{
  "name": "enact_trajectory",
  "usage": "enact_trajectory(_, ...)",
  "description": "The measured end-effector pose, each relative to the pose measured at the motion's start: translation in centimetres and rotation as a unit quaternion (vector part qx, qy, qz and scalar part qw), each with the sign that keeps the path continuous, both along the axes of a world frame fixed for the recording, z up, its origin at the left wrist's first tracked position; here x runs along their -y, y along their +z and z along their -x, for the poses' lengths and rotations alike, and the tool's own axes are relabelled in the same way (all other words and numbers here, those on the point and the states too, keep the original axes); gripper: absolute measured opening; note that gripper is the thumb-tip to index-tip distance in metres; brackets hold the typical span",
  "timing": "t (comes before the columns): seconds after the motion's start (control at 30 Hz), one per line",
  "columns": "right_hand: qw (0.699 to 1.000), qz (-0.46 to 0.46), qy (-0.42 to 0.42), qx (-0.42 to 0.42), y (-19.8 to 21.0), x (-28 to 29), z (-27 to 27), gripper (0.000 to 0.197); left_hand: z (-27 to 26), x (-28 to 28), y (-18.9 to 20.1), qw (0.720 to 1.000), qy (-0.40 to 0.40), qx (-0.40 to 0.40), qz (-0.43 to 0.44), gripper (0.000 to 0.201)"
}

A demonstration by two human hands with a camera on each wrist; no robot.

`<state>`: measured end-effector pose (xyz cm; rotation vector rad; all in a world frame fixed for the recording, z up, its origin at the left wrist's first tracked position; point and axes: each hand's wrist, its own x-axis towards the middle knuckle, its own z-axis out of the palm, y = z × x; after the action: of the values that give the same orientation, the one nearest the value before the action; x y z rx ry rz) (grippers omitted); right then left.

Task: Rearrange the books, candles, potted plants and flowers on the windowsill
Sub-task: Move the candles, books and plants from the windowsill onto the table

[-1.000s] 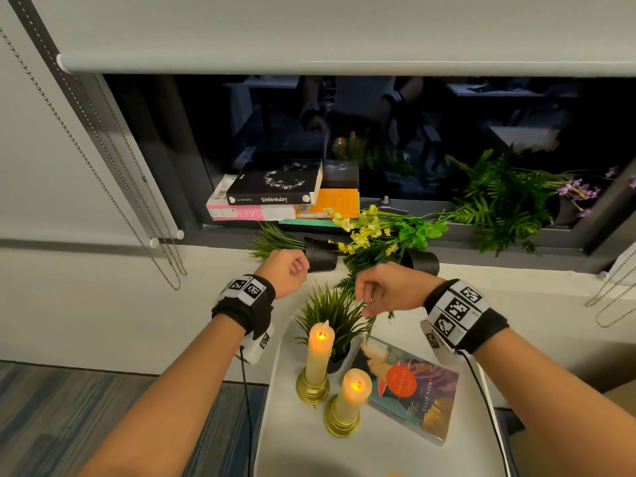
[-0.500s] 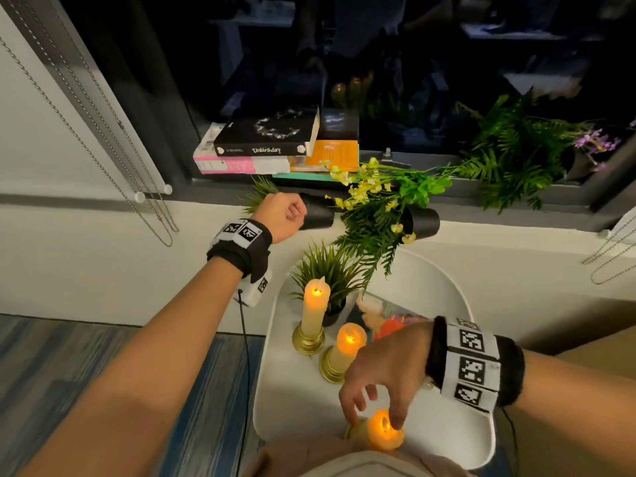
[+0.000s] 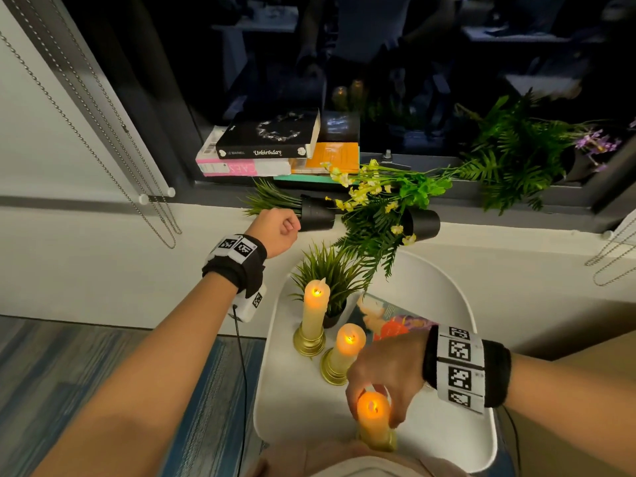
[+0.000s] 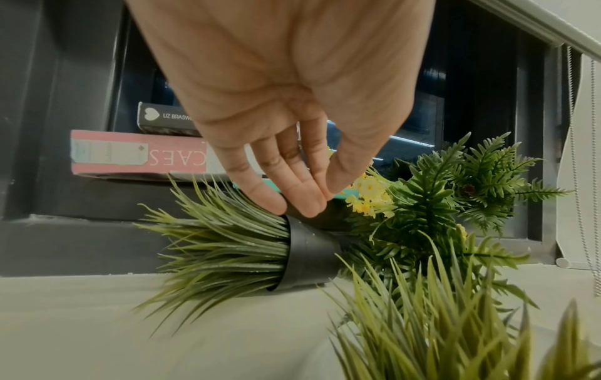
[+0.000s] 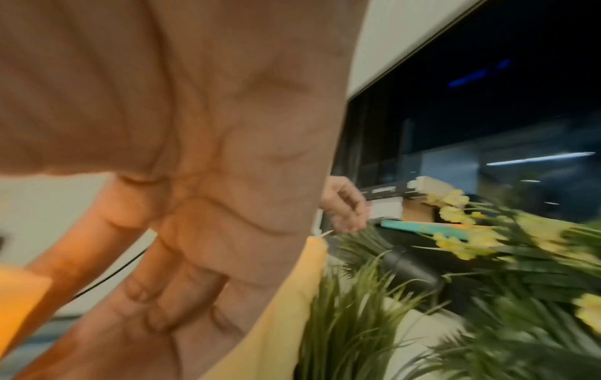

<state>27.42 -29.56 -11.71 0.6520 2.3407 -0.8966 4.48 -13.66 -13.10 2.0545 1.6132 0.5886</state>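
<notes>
My right hand [image 3: 373,407] grips a lit cream candle [image 3: 374,426] in a gold holder near the front edge of the white table [image 3: 447,304]. My left hand [image 3: 294,226] is up at the windowsill [image 3: 516,232]. Its fingertips [image 4: 305,203] touch the black pot [image 4: 309,259] of a grass plant lying on its side, and the thumb lies against the fingers. Right of it, a potted fern with yellow flowers [image 3: 382,201] also lies tipped over. Two more lit candles [image 3: 315,311] [image 3: 346,349] stand on the table beside an upright grass plant [image 3: 330,273] and a flat book [image 3: 392,321].
A stack of books [image 3: 268,146] sits on the sill's left part against the dark window. A fern with purple flowers [image 3: 516,156] fills the sill's right end. Blind chains [image 3: 103,132] hang on the left and more at the far right.
My right hand came down from the yellow flowers at the sill to the table's front and took hold of the candle there. My left hand stayed at the tipped pot.
</notes>
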Motion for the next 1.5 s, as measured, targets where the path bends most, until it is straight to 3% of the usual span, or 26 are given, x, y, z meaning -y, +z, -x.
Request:
enact_trajectory(0.1,0.999,-0.022,-0.006,-0.031,1.5,-1.5,-1.3,0.034,-0.2,0.0,-0.2,1.000,0.001,-0.001,0.006,0.012)
enact_trajectory(0.17,0.995,0.043,-0.060,-0.069,3.0,-2.9,-2.6,0.034,-0.5,-0.1,-0.3,1.000,-0.001,-0.002,0.008,0.012)
enact_trajectory(0.3,0.978,0.023,-0.169,-0.118,3.9,-7.3,-6.4,0.024,-1.1,-0.1,-0.7,1.000,-0.004,-0.003,0.011,0.011)
enact_trajectory(0.5,0.910,-0.034,-0.382,-0.160,0.1,-13.0,-9.2,0.024,-1.8,-0.3,-1.3,1.000,-0.016,0.000,0.012,0.011)
enact_trajectory(0.67,0.882,-0.005,-0.454,-0.124,-3.5,-14.9,-8.1,0.031,-1.4,-0.6,-1.8,1.000,-0.007,0.006,0.029,0.012)
enact_trajectory(0.8,0.830,0.024,-0.545,-0.118,-6.4,-16.4,-7.1,0.036,-1.2,-0.7,-2.4,0.999,-0.002,0.003,0.039,0.012)
enact_trajectory(1.07,0.799,0.036,-0.598,-0.047,-10.8,-16.9,-5.2,0.045,-0.7,-1.1,-3.3,0.999,0.000,-0.003,0.043,0.009)
enact_trajectory(1.27,0.765,0.063,-0.636,-0.081,-12.3,-17.1,-4.8,0.041,-0.4,-1.5,-4.1,0.998,0.003,-0.010,0.063,0.010)
enact_trajectory(1.37,0.786,0.048,-0.613,-0.065,-12.3,-17.1,-4.7,0.035,-0.4,-1.7,-4.3,0.998,-0.001,-0.010,0.067,0.010)
enact_trajectory(1.5,0.858,-0.041,-0.509,0.052,-11.5,-16.5,-4.7,0.044,-0.5,-1.9,-4.1,0.998,-0.001,-0.006,0.066,0.010)
